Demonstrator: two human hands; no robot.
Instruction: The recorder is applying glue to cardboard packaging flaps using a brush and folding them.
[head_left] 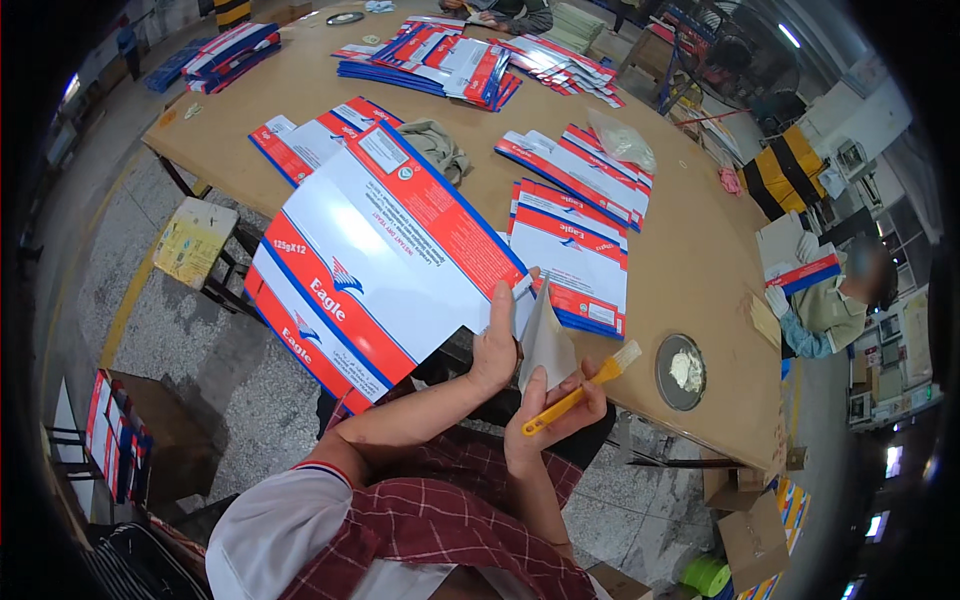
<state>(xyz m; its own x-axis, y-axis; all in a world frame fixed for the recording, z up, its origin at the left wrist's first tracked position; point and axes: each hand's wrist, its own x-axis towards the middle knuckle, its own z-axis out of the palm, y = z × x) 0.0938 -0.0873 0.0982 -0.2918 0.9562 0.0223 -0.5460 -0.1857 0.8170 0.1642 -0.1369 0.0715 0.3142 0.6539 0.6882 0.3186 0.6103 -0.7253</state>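
Observation:
A large flat carton blank (pixel 370 250), white with red and blue bands, hangs tilted over the table's near edge. My left hand (pixel 495 345) grips its right edge, thumb on the printed face. Closed around a yellow-handled brush (pixel 556 411), my right hand (pixel 562 400) also touches a folded, pale unprinted flap (pixel 545 340) at the carton's right end. The brush's pale bristles point up and to the right. Farther right on the table, a round dark plate (pixel 667 394) holds white paste (pixel 686 370).
Stacked carton blanks (pixel 570 255) lie just beyond my hands, with other piles (pixel 430 60) toward the far side of the brown table (pixel 690 240). A grey cloth (pixel 437 150) and a clear plastic bag (pixel 625 140) lie among them. One co-worker (pixel 835 300) handles a carton at right. A stool (pixel 195 240) stands left.

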